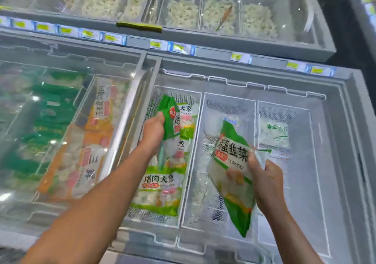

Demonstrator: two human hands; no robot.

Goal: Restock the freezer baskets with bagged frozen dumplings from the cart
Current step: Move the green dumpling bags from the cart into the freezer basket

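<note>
My left hand (153,130) grips a green-and-white bag of dumplings (170,119) by its side, upright over the left wire basket (184,184) of the open chest freezer. Under it lie other green-and-white dumpling bags (160,190), flat in that basket. My right hand (264,180) holds a second green-and-white bag (232,168), tilted, above the middle wire basket (230,105). That basket holds pale frosty bags (215,121) at its far end. The right basket (284,109) holds a white-and-green bag (273,132). The cart is out of view.
A closed glass lid (67,109) covers the left freezer section with green and orange bags beneath. Behind, a second freezer (203,13) holds loose dumplings in bins with a scoop. Price tags (156,45) line the grey rim between them.
</note>
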